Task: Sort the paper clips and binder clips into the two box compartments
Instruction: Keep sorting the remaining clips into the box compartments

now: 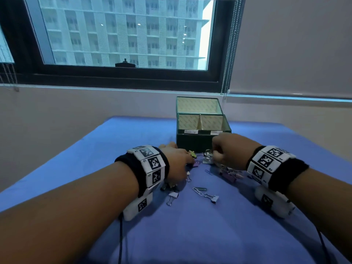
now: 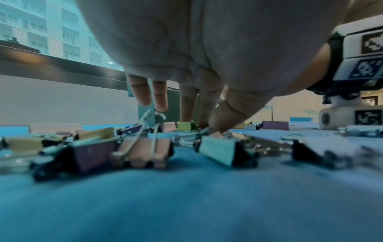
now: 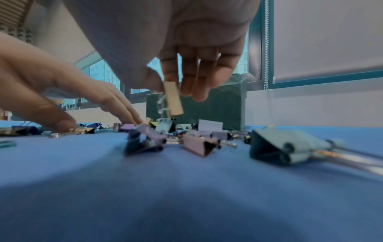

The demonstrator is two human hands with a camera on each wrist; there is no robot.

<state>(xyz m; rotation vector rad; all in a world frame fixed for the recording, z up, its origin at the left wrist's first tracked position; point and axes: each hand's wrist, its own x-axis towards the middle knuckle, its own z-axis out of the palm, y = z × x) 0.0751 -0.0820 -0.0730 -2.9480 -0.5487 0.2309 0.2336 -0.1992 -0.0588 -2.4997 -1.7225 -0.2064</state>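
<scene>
While both hands work the scatter of clips on a blue cloth [image 1: 190, 235], the right hand [image 1: 231, 150] lifts a tan binder clip [image 3: 173, 98] clear of the pile, pinched between thumb and forefinger with the other fingers curled loosely beside it. Seen from the right wrist, the clip hangs nearly upright, its long edge running top to bottom and its wire handles toward the thumb side. A dark green box [image 1: 194, 141] stands just beyond that hand, directly ahead, its lid raised and its two front compartments split by a thin divider; both carry small labels too blurred to read. The right hand is plainly the nearer of the two to the box, so the coming move looks like a short carry up and forward over the front wall, into whichever side is meant for binder clips.

The left hand [image 1: 176, 161] lies low over the pile with fingers spread downward, thumb and fingertips on clips near a mint binder clip [image 2: 217, 149]; whether it has anything pinched cannot be told. Loose paper clips [image 1: 199, 190] and more binder clips remain spread between the wrists.

Behind the cloth-covered surface, a dark-framed window [image 1: 123, 35] looks onto a pale high-rise, a roller blind [image 1: 295, 44] drawn beside it.
</scene>
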